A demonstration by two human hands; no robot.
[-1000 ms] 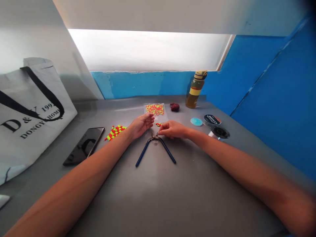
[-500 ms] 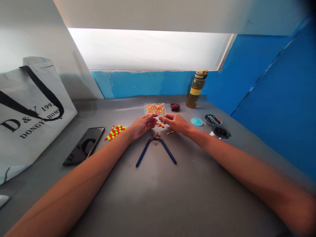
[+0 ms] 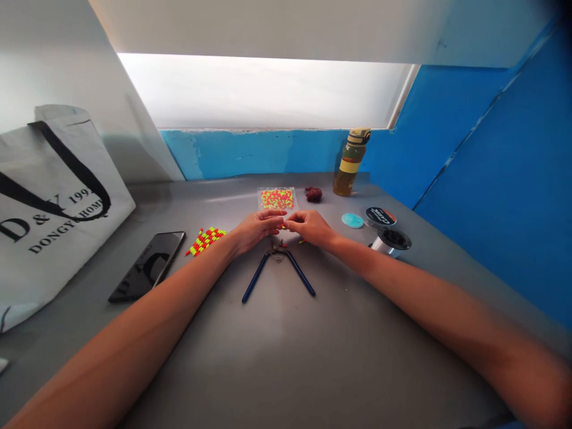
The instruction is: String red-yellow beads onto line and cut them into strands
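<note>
My left hand (image 3: 255,231) and my right hand (image 3: 311,227) meet over the middle of the table, fingertips almost touching. The fingers of each are closed in a pinch. Whatever they hold is too small to make out; a bit of red and yellow shows between them. Just below lie spring pliers (image 3: 279,257) with blue handles spread apart. Small red and yellow bead-like pieces (image 3: 301,242) lie near my right hand, partly hidden by it. Left of my left wrist is a patterned cluster of red and yellow-green pieces (image 3: 207,241).
Behind my hands lie a clear packet of red and yellow pieces (image 3: 277,198) and a dark red bundle (image 3: 313,194). A bottle (image 3: 351,164) stands at the back. Rightward are a turquoise disc (image 3: 353,220), a black-labelled spool (image 3: 379,216) and a line spool (image 3: 391,241). A phone (image 3: 147,267) and white bag (image 3: 58,238) are left.
My hands have come closer together, and the left fingers have drawn in. The whole view has shifted slightly, so the table things appear a little further left.
</note>
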